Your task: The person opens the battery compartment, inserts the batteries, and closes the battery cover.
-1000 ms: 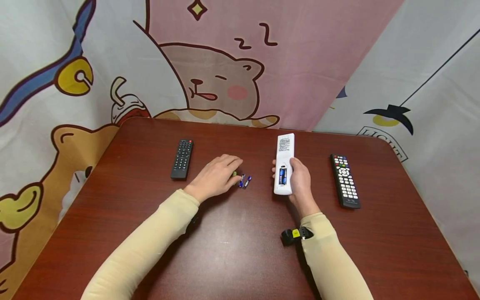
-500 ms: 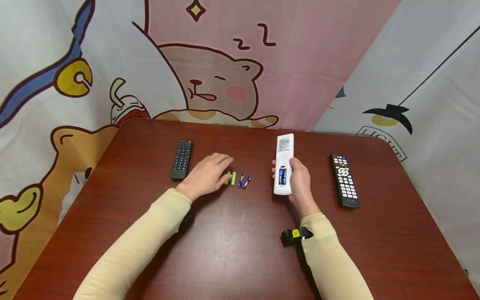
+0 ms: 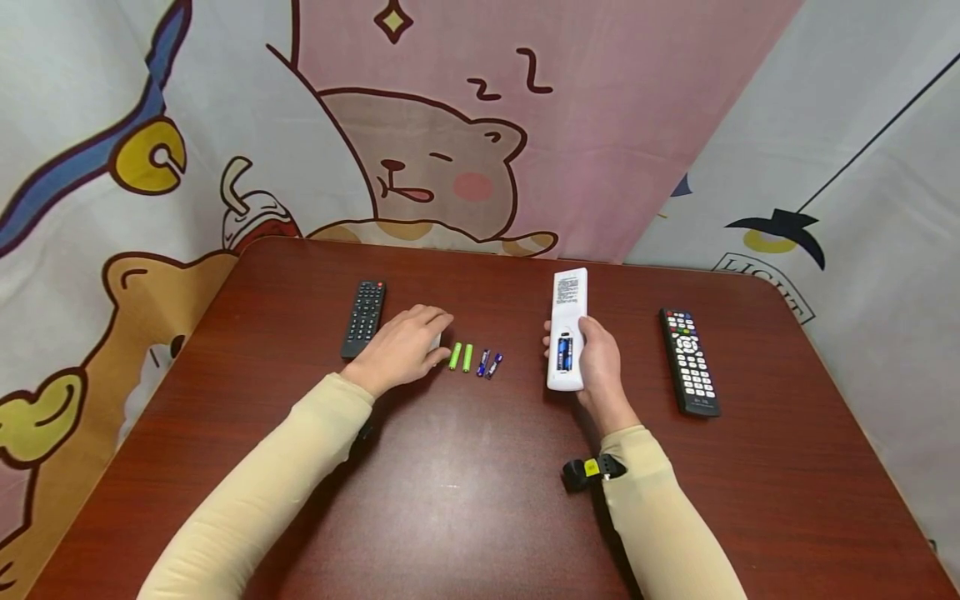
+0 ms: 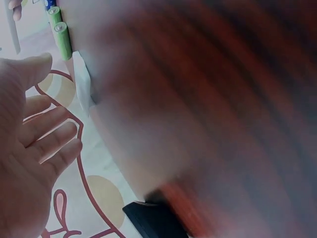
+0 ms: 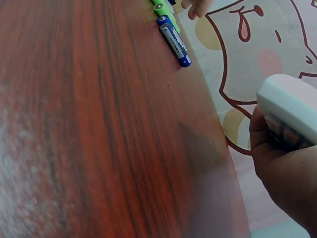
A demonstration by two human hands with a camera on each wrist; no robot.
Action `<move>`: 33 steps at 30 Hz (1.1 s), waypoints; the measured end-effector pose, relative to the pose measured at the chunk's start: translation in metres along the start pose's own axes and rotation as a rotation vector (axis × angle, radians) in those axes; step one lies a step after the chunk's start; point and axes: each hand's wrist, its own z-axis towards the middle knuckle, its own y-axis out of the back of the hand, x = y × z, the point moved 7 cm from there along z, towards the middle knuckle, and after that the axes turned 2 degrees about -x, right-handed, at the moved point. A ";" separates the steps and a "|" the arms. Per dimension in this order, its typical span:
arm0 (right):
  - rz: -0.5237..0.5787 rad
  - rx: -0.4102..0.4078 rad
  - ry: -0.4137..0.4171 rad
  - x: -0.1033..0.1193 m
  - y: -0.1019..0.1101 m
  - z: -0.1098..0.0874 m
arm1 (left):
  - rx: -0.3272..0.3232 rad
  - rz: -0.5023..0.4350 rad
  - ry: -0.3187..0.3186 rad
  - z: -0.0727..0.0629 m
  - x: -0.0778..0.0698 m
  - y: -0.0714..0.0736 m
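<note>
Two green batteries (image 3: 468, 358) lie just beside the left hand (image 3: 401, 346), its fingers relaxed and holding nothing, a white piece (image 4: 82, 79) near their tips, while the right hand (image 3: 603, 360) wraps its fingers round the white remote (image 3: 567, 320), back uppermost, presumably so its open bay (image 3: 565, 353) is reachable.

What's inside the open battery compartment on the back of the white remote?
Two blue batteries lie side by side in the white remote. Whatever is beneath them can't be seen, because they cover it.
</note>
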 end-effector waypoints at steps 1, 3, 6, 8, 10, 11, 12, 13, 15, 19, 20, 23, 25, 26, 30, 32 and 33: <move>-0.001 0.000 -0.001 0.000 0.000 0.000 | 0.008 -0.001 0.004 0.000 0.001 0.000; -0.004 0.001 -0.002 0.000 0.000 0.000 | 0.021 0.000 0.011 0.000 0.002 0.000; -0.006 0.000 -0.003 0.000 0.000 0.000 | 0.039 0.010 0.021 0.000 0.005 -0.002; -0.009 -0.001 -0.003 0.000 0.001 0.000 | 0.046 0.019 0.024 0.000 0.006 -0.002; -0.014 0.000 0.000 0.000 0.001 0.000 | 0.052 0.025 0.027 0.000 0.007 -0.002; -0.015 0.001 0.001 0.001 0.001 0.000 | 0.054 0.028 0.028 0.000 0.008 -0.002; -0.017 0.001 0.002 0.001 0.001 0.000 | 0.057 0.031 0.029 0.000 0.008 -0.002; -0.018 0.002 0.003 0.001 0.001 -0.001 | 0.061 0.035 0.030 0.000 0.008 -0.002; -0.019 0.003 0.003 0.001 0.000 -0.001 | 0.069 0.042 0.035 0.000 0.008 -0.002; -0.019 0.002 0.000 0.001 0.000 -0.001 | 0.078 0.052 0.044 0.000 0.009 -0.004; -0.019 0.002 0.000 0.001 0.000 -0.001 | 0.079 0.050 0.047 0.001 0.010 -0.004; -0.021 0.001 -0.001 0.001 0.000 -0.001 | 0.081 0.044 0.056 0.001 0.011 -0.005; -0.024 0.001 -0.002 0.000 0.000 -0.001 | 0.084 0.037 0.062 0.001 0.011 -0.005; -0.024 0.001 -0.003 0.000 0.000 -0.001 | 0.086 0.033 0.065 0.001 0.011 -0.006; -0.019 0.000 -0.004 -0.001 0.000 -0.001 | 0.084 0.017 0.070 0.002 0.012 -0.005; -0.014 0.000 -0.004 -0.001 0.000 -0.001 | 0.079 -0.001 0.074 0.002 0.013 -0.005; -0.014 0.001 -0.005 -0.001 0.000 -0.001 | 0.075 -0.013 0.077 0.002 0.013 -0.004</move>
